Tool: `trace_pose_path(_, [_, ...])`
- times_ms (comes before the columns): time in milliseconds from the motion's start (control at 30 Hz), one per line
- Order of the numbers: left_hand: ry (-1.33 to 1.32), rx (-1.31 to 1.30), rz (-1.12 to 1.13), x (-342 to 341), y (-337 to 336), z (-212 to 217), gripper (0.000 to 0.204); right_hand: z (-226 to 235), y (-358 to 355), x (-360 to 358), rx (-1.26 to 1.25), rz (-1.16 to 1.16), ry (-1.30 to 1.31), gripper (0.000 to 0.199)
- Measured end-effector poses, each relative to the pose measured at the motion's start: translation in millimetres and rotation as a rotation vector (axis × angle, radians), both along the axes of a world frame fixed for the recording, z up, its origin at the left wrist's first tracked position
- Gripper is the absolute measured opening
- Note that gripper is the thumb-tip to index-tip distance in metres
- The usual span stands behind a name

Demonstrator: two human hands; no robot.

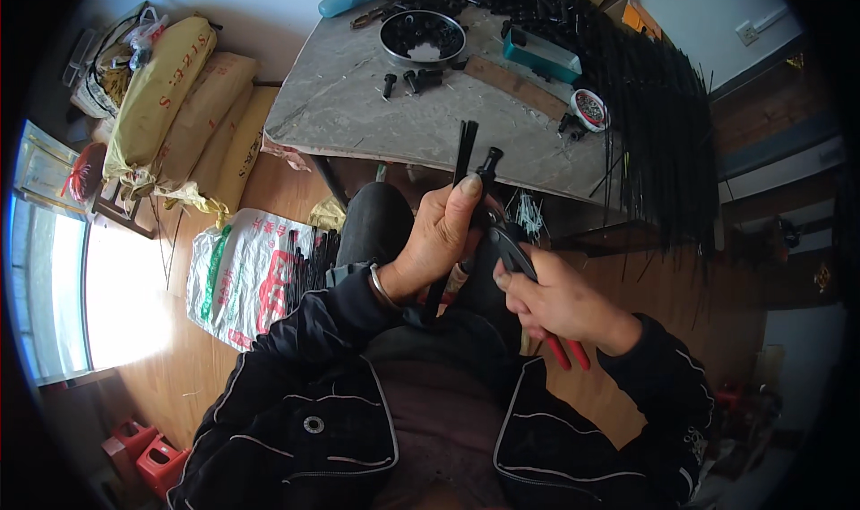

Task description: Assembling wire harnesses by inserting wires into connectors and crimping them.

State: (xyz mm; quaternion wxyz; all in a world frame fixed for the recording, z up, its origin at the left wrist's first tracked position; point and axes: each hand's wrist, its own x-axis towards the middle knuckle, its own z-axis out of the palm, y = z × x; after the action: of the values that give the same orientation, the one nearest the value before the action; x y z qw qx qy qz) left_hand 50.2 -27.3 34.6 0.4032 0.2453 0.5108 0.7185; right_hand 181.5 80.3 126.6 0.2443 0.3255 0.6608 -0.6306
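Note:
My left hand (437, 228) is closed round a bundle of thin black strips (466, 150) that stands up above the fist and comes out below it. At its thumb tip it also grips a small black plastic fitting (490, 162), tilted up to the right. My right hand (564, 300) is wrapped round pliers (512, 250) with dark grips and red handle ends. The head of the pliers is close under the fitting, beside my left fingers. My left hand partly hides the jaws, so I cannot tell whether they touch the fitting.
Ahead stands a grey table (331, 120) with a metal bowl (423, 37) of black parts, a teal box (542, 55) and a small cup (589, 109). Long black strips (658, 143) hang over its right side. Stuffed sacks (170, 85) and a white plastic bag (253, 273) lie left.

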Motion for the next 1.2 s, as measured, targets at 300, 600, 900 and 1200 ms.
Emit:
trace_pose_path(300, [0.082, 0.012, 0.441, -28.9, 40.2, -35.8, 0.022, -81.9, 81.0, -84.3, 1.343, 0.284, 0.320, 0.041])
trace_pose_path(600, [0.268, 0.287, 0.382, -67.3, 0.1, 56.3, 0.011, -112.5, 96.1, -99.2, 1.520, 0.053, 0.605, 0.039])
trace_pose_path(900, [-0.100, 0.501, 0.682, -123.0, -60.8, 87.7, 0.030, -91.0, 4.2, -18.4, 0.854, 0.027, 1.124, 0.008])
trace_pose_path(1200, [-0.760, 0.231, 0.381, -15.1, -13.5, -39.4, 0.039, -133.6, 16.9, 116.7, -0.240, -1.032, 0.964, 0.033])
